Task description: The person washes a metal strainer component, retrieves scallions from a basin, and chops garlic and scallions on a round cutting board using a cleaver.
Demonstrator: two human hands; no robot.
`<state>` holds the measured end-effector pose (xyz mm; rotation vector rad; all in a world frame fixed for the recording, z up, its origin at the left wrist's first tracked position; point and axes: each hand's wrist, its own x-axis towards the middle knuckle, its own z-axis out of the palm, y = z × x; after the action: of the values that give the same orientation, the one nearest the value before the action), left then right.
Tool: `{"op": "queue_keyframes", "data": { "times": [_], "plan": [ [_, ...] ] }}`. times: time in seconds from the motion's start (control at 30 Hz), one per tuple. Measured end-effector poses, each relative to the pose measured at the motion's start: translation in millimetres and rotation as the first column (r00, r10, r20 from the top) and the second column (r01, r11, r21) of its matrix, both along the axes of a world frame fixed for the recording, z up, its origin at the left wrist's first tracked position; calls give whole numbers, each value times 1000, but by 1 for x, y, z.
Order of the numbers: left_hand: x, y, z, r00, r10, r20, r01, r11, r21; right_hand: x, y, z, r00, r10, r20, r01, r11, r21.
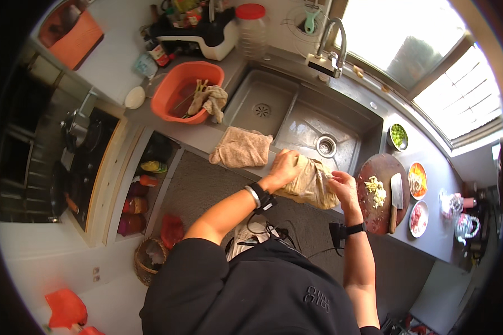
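A yellowish-brown cloth (312, 184) hangs creased over the front edge of the double sink (306, 119). My left hand (286, 167) grips its upper left side, with the fingers folded over the fabric. At the cloth's right edge, my right hand (344, 187) pinches it between thumb and fingers. To the left, a pinkish-beige towel (245, 147) lies folded on the counter edge. Close to my right hand is a round chopping board (365, 211), bearing a heap of chopped pale pieces (376, 191) and a cleaver (396, 192) with a wooden handle.
An orange basin (161, 102) holds pale-stemmed vegetables and a cloth draped over its rim. Beyond the board stand bowls of chopped greens (398, 136), orange and pale shreds (418, 180) and pinkish pieces (419, 218). A faucet (339, 42) rises behind the sink; a stove (88, 167) is left.
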<state>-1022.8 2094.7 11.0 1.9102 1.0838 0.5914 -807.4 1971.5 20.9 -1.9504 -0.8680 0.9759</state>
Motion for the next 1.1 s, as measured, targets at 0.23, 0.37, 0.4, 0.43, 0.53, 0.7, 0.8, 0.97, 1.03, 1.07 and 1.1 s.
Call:
{"op": "queue_keyframes", "data": {
  "times": [0.23, 0.37, 0.4, 0.43, 0.53, 0.7, 0.8, 0.97, 1.03, 1.07, 1.1],
  "plan": [
    [-11, 6, -4, 992, -44, -120, 39, 998, -39, -45, 25, -3, 798, 171, 578, -57, 976, -210],
    [-13, 15, -25, 990, -77, -118, 64, 991, -115, -75, 37, 14, 732, 6, 682, 165, 969, -186],
    [-15, 18, -24, 995, -82, -62, 76, 992, -100, -77, 40, 13, 681, -5, 732, 207, 960, -187],
    [-17, 20, -24, 996, -87, -6, 86, 993, -84, -78, 42, 9, 627, -13, 779, 248, 951, -184],
    [-22, 21, -25, 987, -136, 80, 139, 990, -36, -53, 35, -13, 869, 35, 493, 113, 957, -266],
    [-15, 44, -26, 933, -221, 285, 319, 874, -366, -83, 75, 52, 879, 35, -475, 103, 960, 262],
    [-31, 28, 65, 448, 358, 819, 729, 384, -567, -107, 87, 76, 714, 153, -683, 105, 941, 321],
    [17, 25, -20, 186, 384, 904, 779, 503, -374, -147, 98, 61, 129, 252, -959, 310, 908, 280],
    [39, 21, -66, 11, 569, 823, 787, 502, -358, -167, 97, 77, 523, 10, -852, 295, 936, 192],
    [42, 21, -68, 207, 600, 773, 809, 339, -480, -176, 91, 85, 490, -55, -870, 354, 925, 140],
    [48, 21, -71, 313, 637, 704, 754, 284, -592, -182, 89, 89, 449, -108, -887, 390, 917, 86]
  ]
}}
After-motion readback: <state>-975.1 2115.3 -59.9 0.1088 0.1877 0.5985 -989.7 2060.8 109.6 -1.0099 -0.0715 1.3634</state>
